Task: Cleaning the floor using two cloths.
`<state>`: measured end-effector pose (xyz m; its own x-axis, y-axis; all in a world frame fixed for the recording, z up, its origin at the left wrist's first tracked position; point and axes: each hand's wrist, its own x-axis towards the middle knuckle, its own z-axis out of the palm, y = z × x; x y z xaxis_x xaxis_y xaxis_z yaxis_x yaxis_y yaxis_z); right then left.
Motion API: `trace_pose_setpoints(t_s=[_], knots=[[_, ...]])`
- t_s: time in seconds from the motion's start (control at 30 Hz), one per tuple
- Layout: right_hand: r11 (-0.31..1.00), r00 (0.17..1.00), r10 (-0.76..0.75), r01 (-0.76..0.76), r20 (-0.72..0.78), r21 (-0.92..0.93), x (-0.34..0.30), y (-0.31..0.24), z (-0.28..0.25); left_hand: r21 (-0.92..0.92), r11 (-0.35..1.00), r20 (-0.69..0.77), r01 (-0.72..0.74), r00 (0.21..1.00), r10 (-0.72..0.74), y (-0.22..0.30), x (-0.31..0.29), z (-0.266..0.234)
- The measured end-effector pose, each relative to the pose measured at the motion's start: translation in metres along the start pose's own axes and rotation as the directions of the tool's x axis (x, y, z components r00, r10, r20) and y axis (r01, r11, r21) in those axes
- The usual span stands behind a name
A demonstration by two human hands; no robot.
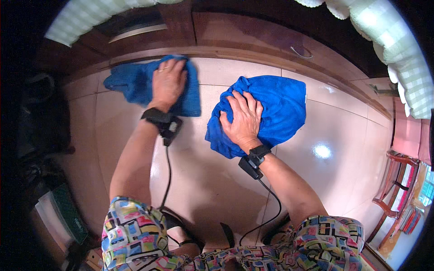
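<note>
Two blue cloths are spread on the pale tiled floor (217, 180). My left hand (169, 83) presses down on the darker blue cloth (135, 83), its fingers stretched forward and slightly blurred. That cloth reaches the foot of the dark wooden furniture. On the brighter blue cloth (285, 108), bunched at its left side, rests my right hand (244, 117) with the fingers spread over the fabric. Neither hand wraps round its cloth. Each wrist carries a black strap with a small device, from which a cable (169, 176) runs back toward my body.
Low wooden furniture (253, 38) lines the far side, under a green checked cloth (398, 45) with a scalloped edge. A wooden chair (393, 189) stands at the right. Dark bags (43, 117) and a green box (68, 212) sit at the left.
</note>
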<state>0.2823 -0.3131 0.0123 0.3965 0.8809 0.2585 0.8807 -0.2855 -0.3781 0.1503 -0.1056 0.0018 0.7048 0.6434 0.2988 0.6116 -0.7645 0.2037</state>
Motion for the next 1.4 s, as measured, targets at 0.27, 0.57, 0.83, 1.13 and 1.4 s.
trace_pose_setpoints(t_s=[0.27, 0.57, 0.83, 1.13, 1.4], knots=[[0.983, 0.98, 0.156, -0.142, -0.12, 0.118, 0.029, 0.028, 0.002, -0.025, 0.993, -0.083, 0.112, 0.99, -0.114, -0.052, -0.063, -0.014], [0.999, 0.994, -0.048, 0.048, -0.097, 0.006, 0.094, -0.042, 0.053, -0.049, 0.992, -0.124, 0.115, 0.985, -0.12, -0.047, -0.062, -0.016], [0.957, 0.956, -0.283, 0.287, -0.073, 0.049, 0.103, -0.03, 0.049, -0.018, 0.995, -0.144, 0.095, 0.985, -0.096, -0.056, -0.066, -0.014], [0.988, 0.982, -0.147, 0.152, 0.122, -0.03, 0.013, 0.083, -0.044, -0.015, 0.996, -0.163, 0.085, 0.983, -0.086, -0.056, -0.063, -0.014], [0.996, 0.995, -0.088, 0.089, 0.048, -0.027, -0.015, 0.079, -0.047, -0.234, 0.961, -0.157, -0.151, 0.981, 0.116, 0.037, -0.015, 0.009]])
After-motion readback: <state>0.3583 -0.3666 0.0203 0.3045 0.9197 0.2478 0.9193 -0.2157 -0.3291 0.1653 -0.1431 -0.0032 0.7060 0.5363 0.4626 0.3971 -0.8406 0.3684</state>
